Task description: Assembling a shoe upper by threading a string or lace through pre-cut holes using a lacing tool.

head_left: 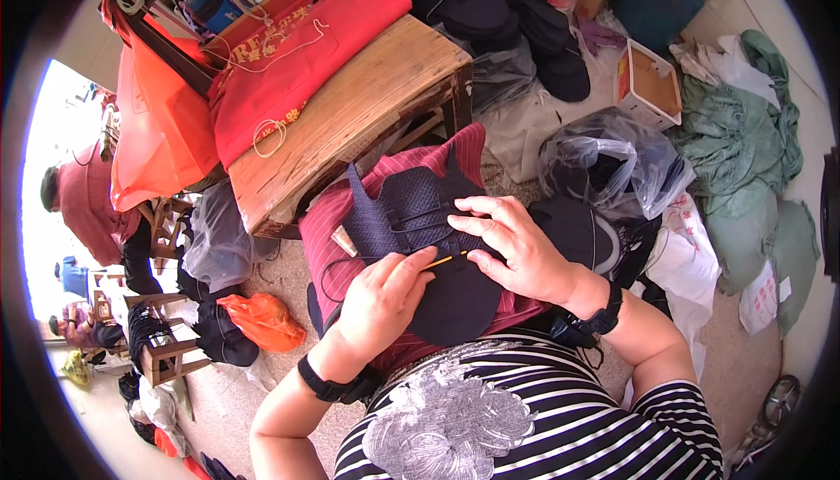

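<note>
A dark navy mesh piece (386, 209) with pointed corners, black cords across it and a rounded black part (459, 309) lies on a red striped cloth (324, 228) over my lap. My left hand (382, 294) is closed, thumb and fingers pinching a thin yellow-orange rod (444, 260) like a hook or needle; its tip reaches toward the cords. A black cord loops out beside this hand. My right hand (518, 242) rests on the mesh piece's right side, fingers apart and thumb near the rod's tip. Whether it pinches a cord is too small to tell.
A wooden table (350, 95) with a red cloth bag (289, 60) stands ahead. Dark fabric pieces (472, 16), a clear plastic bag (612, 161) and a white box (648, 86) lie ahead right. An orange bag (262, 321) and stools are left; another person (92, 196) sits farther left.
</note>
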`<state>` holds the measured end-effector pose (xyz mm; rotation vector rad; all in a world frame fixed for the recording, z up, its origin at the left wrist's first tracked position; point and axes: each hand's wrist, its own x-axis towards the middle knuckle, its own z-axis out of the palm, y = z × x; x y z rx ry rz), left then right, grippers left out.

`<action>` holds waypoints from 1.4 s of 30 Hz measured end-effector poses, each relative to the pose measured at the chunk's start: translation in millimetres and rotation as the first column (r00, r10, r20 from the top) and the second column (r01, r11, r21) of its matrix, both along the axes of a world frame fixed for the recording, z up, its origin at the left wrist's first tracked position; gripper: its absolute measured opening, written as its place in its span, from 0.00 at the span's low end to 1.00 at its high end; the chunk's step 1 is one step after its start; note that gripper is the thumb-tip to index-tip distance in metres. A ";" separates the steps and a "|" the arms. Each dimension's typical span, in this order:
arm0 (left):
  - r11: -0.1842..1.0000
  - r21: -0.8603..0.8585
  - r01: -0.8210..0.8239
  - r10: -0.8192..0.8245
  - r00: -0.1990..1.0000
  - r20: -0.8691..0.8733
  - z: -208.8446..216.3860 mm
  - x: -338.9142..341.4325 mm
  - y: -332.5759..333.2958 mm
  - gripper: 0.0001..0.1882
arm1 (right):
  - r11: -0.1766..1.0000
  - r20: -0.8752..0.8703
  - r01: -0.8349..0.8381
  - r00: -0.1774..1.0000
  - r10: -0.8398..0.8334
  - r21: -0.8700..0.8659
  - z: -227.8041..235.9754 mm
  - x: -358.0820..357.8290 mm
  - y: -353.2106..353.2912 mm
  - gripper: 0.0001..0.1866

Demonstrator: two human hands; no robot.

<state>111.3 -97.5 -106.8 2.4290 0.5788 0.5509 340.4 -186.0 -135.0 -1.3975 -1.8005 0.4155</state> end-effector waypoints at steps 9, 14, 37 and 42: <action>0.992 -0.011 -0.126 0.123 0.983 -0.139 16.6 -29.7 -3.0 0.17 | 1.000 -0.007 0.009 1.000 -0.009 -0.009 -1.2 -1.4 -0.8 0.28; 0.988 0.097 -0.116 0.117 0.993 -0.003 8.9 -40.9 -0.6 0.11 | 1.000 -0.008 -0.005 1.000 0.005 -0.026 1.5 -1.8 1.4 0.28; 0.941 0.318 -0.118 0.151 0.985 -0.082 7.9 12.7 -2.1 0.23 | 0.986 0.234 -0.037 0.972 -0.001 0.160 -1.8 -4.1 -2.7 0.15; 0.951 0.289 -0.114 0.153 0.982 -0.115 5.2 11.7 -3.1 0.23 | 0.971 0.369 -0.203 0.918 0.144 0.126 7.7 19.3 -3.4 0.10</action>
